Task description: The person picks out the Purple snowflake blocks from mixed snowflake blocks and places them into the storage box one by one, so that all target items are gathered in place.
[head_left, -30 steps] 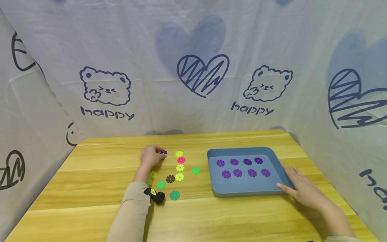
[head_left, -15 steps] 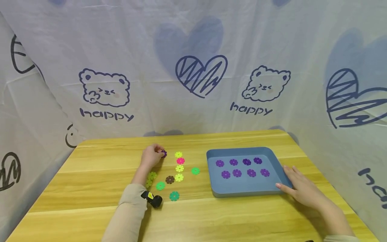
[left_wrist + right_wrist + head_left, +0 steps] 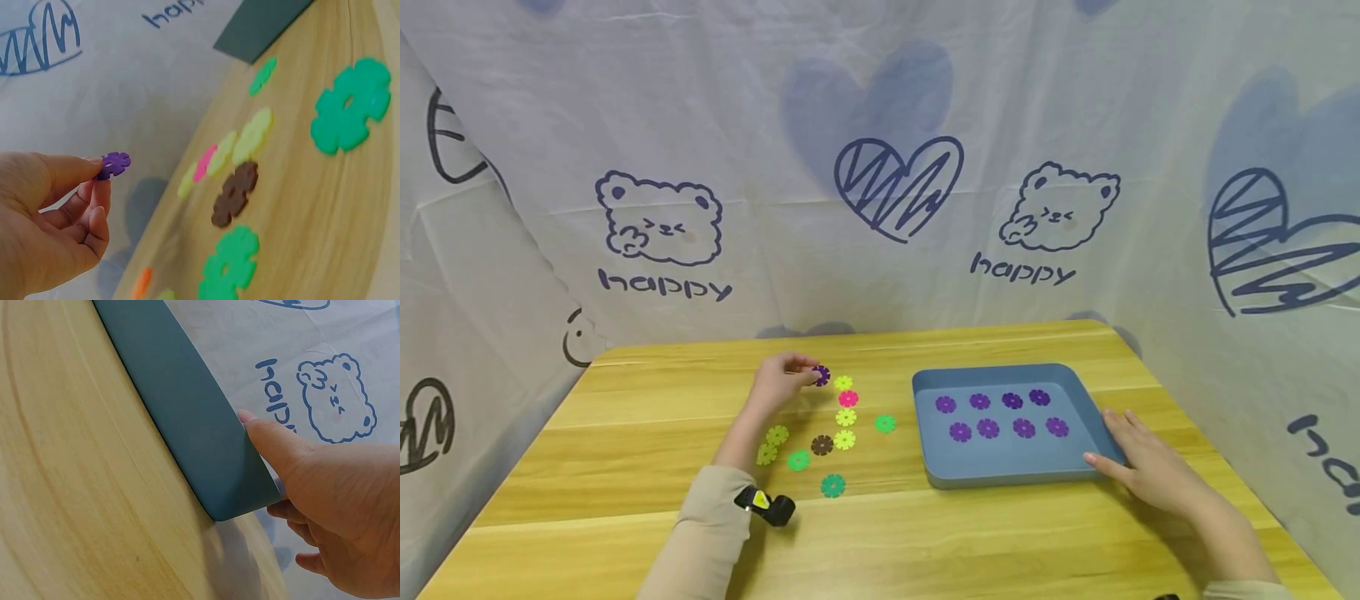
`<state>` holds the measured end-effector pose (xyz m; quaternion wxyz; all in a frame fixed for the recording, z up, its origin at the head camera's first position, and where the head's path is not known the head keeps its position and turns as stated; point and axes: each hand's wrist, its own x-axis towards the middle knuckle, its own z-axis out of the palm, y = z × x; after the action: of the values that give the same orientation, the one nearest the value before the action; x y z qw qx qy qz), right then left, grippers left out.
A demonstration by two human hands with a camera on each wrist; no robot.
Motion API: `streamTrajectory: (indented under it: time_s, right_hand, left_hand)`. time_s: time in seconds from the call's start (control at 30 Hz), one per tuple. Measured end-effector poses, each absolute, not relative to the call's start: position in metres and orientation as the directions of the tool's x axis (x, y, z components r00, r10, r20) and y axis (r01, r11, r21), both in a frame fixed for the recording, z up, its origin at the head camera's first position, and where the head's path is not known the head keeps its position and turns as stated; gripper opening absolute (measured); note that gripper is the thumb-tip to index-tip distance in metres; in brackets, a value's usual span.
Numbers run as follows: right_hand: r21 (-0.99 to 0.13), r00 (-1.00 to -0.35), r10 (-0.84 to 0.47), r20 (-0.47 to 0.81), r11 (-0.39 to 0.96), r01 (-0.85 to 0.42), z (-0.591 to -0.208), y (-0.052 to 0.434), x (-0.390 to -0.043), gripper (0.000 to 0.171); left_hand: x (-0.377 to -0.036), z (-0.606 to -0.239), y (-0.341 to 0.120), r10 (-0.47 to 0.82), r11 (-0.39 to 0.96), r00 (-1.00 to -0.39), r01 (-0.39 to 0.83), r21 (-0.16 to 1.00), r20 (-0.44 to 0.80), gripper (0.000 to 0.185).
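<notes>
1. While the head view shows eight purple pieces inside the blue tray [image 3: 925, 433], the left wrist view shows the left hand [image 3: 47, 222] pinching a purple flower piece [image 3: 114, 164] above the counter [image 3: 625, 500].
2. The right wrist view shows the right hand [image 3: 331, 506], its grip relaxed, thumb against the tray's corner.

A light wooden table [image 3: 625, 467] stands before a pale draped cloth backdrop [image 3: 880, 100] printed with dark-blue hearts, bears and the word "happy". Near the table's middle lie flat flower-shaped plastic discs: three yellow ones [image 3: 846, 417] and a pink one [image 3: 848, 398] in a column, a brown one [image 3: 822, 444] beside them, and green ones [image 3: 832, 485] nearer the front edge.
</notes>
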<state>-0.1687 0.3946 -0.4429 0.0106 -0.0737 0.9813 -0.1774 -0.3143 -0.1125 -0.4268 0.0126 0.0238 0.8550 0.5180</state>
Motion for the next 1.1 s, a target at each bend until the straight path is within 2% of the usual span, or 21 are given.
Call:
streamTrajectory:
  time_s: [0.33, 0.67, 0.87, 1.1]
  right_hand:
    - [-0.356, -0.990, -0.142, -0.004, 0.925, -0.131, -0.442, 0.394, -0.169, 0.091]
    - [-0.347, -0.991, -0.134, -0.011, 0.930, -0.122, -0.442, 0.395, -0.168, 0.092]
    - [-0.339, -0.990, -0.139, -0.004, 0.932, -0.129, -0.443, 0.395, -0.168, 0.092]
    - [-0.340, -0.989, -0.147, 0.003, 0.930, -0.140, -0.443, 0.395, -0.169, 0.091]
  left_hand:
    - [-0.298, -0.412, -0.085, 0.210, 0.343, -0.978, 0.089, 0.935, 0.016, 0.024]
    - [-0.288, -0.400, -0.044, 0.267, 0.361, -0.964, 0.114, 0.925, 0.014, 0.017]
    - [-0.286, -0.404, -0.014, 0.326, 0.360, -0.944, 0.176, 0.916, 0.052, 0.015]
    - [-0.283, -0.411, 0.018, 0.387, 0.333, -0.922, 0.177, 0.926, 0.037, 0.012]
